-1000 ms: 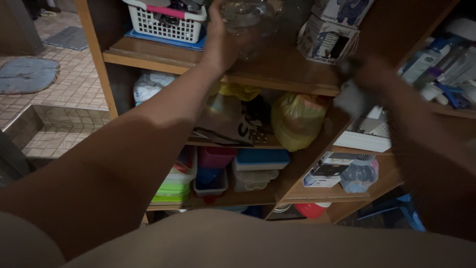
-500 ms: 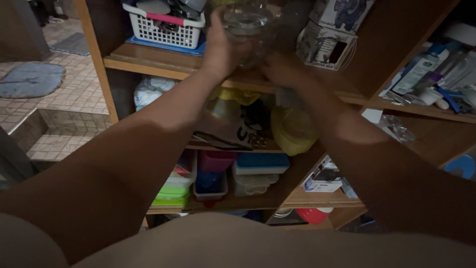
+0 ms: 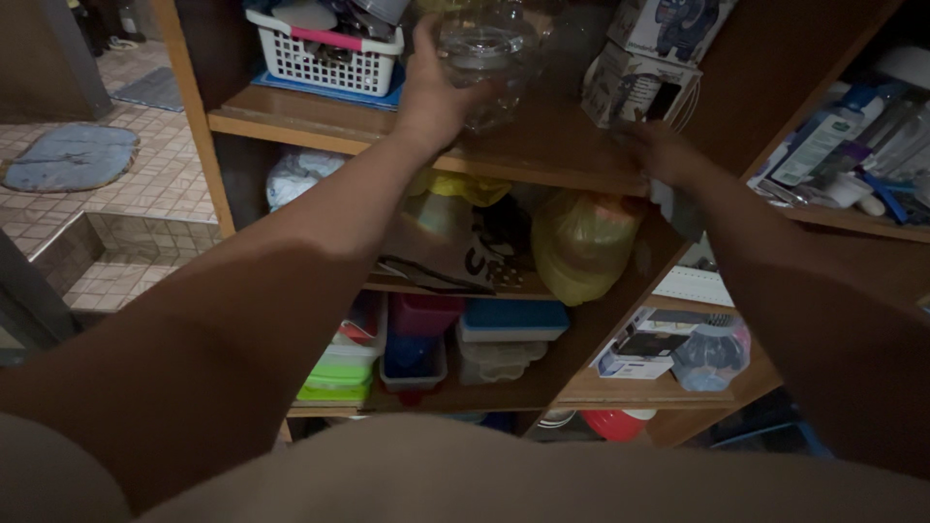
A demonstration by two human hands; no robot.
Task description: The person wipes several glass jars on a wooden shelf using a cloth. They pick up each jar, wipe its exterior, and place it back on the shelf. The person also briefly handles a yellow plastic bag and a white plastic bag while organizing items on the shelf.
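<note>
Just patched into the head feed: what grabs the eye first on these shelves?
The left hand grips a clear glass jar on the upper wooden shelf, beside a white slatted basket. The right hand rests at that shelf's front edge, below a printed carton. One shelf down, a bulging yellow plastic bag stands out, with stacked coloured food boxes below it.

On the top shelf, just past my right hand [image 3: 664, 150], a white carton [image 3: 635, 82] with dark pictures is leaning, and a second white box [image 3: 668, 24] printed with a dark blue figure is sitting above it. One shelf down, a pale bag [image 3: 465, 242] with black lettering is slumping beside a yellow plastic bag [image 3: 581, 242]. Low on the right, a small white and dark box [image 3: 639, 353] is lying flat. At the far right, a white and blue tube [image 3: 819, 145] is leaning.
</note>
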